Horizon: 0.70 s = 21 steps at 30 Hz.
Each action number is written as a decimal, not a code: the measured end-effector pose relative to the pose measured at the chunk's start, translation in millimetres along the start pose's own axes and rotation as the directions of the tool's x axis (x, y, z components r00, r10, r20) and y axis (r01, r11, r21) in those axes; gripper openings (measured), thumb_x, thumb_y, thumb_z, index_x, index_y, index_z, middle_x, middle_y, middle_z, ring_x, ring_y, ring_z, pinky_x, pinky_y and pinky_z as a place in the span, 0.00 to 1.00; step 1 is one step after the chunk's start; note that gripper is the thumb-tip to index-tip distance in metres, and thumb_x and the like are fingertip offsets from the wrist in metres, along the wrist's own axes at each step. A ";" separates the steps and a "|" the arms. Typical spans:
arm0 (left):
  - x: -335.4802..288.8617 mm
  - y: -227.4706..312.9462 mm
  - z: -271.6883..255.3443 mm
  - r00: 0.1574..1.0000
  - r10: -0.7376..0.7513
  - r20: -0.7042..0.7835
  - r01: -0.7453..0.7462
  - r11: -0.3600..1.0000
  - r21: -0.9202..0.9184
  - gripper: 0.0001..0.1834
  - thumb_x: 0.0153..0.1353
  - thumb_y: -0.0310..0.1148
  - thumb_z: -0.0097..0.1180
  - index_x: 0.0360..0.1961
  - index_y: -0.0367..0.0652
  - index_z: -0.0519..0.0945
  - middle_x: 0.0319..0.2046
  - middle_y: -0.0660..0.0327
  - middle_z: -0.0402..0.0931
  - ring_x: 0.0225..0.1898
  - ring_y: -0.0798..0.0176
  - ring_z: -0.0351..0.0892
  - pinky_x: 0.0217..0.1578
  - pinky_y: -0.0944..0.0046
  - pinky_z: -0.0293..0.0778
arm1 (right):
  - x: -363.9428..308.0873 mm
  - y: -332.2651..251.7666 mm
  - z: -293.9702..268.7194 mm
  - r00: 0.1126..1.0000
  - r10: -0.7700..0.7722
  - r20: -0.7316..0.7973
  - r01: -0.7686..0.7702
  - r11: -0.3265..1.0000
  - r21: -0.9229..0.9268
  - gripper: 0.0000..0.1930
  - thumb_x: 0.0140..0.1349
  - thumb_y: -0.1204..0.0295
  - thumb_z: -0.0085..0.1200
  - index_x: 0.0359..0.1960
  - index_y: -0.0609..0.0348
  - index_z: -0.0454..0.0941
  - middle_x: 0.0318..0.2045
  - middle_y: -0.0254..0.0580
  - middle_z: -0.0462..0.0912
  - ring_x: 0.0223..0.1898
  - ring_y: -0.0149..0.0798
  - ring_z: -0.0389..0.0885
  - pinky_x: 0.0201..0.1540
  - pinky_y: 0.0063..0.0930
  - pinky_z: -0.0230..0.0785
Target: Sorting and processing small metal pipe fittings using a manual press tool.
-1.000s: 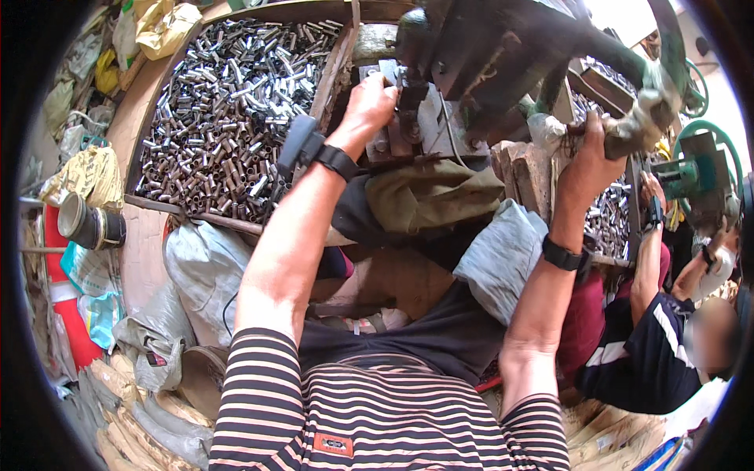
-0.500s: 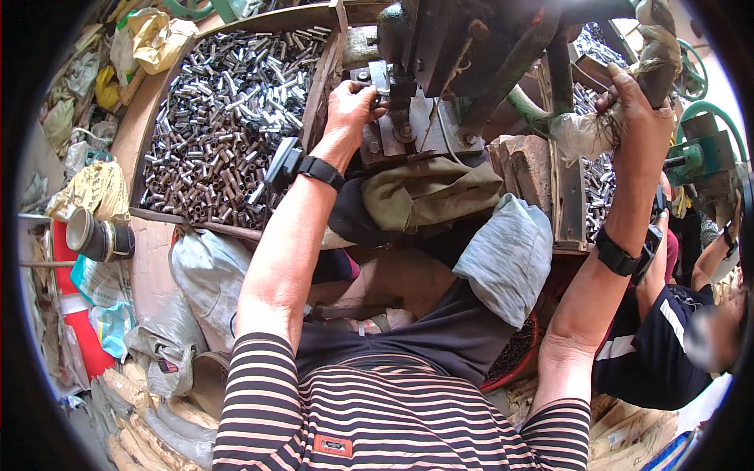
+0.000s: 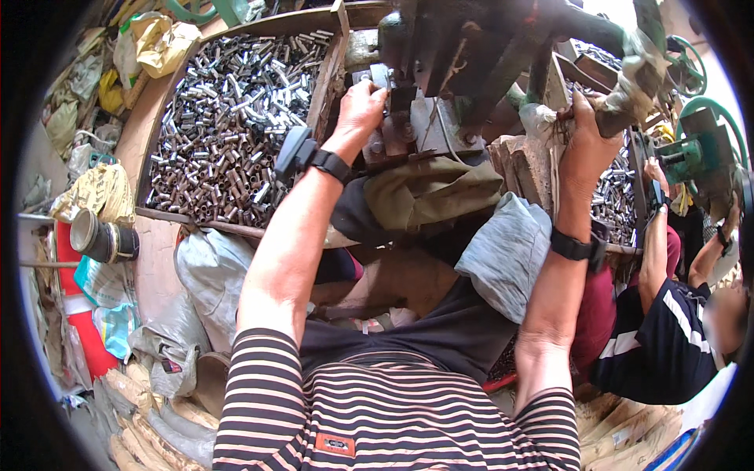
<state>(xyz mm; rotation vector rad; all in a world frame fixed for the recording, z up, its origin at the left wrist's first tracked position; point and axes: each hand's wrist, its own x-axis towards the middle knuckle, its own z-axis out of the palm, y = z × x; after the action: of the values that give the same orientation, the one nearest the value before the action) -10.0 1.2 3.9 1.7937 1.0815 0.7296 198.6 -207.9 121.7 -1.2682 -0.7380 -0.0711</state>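
My left hand (image 3: 361, 110) is closed in a pinch beside the metal die block (image 3: 380, 76) at the base of a dark hand press (image 3: 491, 55). Whatever its fingertips hold is too hidden to name. On the other side, my right hand (image 3: 587, 145) wraps round the press handle (image 3: 542, 119), which is covered in plastic or cloth. Another wrapped stretch of the lever (image 3: 640, 74) rises beyond that hand. Short metal tubes (image 3: 236, 118), some shiny and some brownish, fill a wooden tray (image 3: 320, 90) left of the press.
Brick-like blocks (image 3: 518, 169) stand right of the press, near more metal tubes (image 3: 614, 192). An olive cloth (image 3: 428, 192) drapes below it, and a grey cloth (image 3: 503, 251) covers my knee. At right, a co-worker (image 3: 660, 337) sits by a green wheeled press (image 3: 699, 153).
My right hand and the wrapped handle have swung left, toward the press. The press's upper part has turned with them. My left hand has shifted slightly, staying by the die block.
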 end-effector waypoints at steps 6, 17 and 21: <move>-5.8 21.1 -10.0 0.957 -0.277 0.079 0.288 0.902 -0.323 0.17 0.63 0.40 0.53 0.43 0.37 0.72 0.29 0.63 0.71 0.23 0.71 0.67 0.23 0.67 0.66 | 22.5 -38.6 -12.1 0.990 0.099 0.103 -0.099 0.995 -0.011 0.02 0.54 0.77 0.59 0.28 0.61 0.79 0.20 0.33 0.79 0.20 0.25 0.75 0.27 0.19 0.65; -7.8 2.6 -22.8 0.993 -0.109 -0.053 0.085 0.937 -0.339 0.14 0.60 0.38 0.59 0.37 0.37 0.75 0.26 0.63 0.77 0.21 0.70 0.78 0.20 0.73 0.70 | 43.7 -46.2 -15.8 0.972 0.126 0.199 -0.097 0.984 -0.148 0.07 0.53 0.72 0.61 0.27 0.64 0.81 0.18 0.34 0.78 0.19 0.26 0.74 0.24 0.19 0.64; -9.9 8.3 -25.1 0.967 -0.256 0.013 0.236 0.869 -0.435 0.15 0.63 0.41 0.56 0.38 0.38 0.74 0.29 0.63 0.75 0.24 0.70 0.76 0.21 0.72 0.70 | 41.9 -46.0 -15.9 0.975 0.136 0.174 -0.112 0.983 -0.144 0.07 0.54 0.71 0.61 0.26 0.64 0.81 0.17 0.34 0.78 0.19 0.25 0.74 0.24 0.19 0.63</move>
<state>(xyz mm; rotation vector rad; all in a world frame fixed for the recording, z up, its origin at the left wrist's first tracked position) -31.8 0.3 21.8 1.2390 1.0555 0.7845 218.1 -222.7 181.1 -1.4604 -0.8204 0.1013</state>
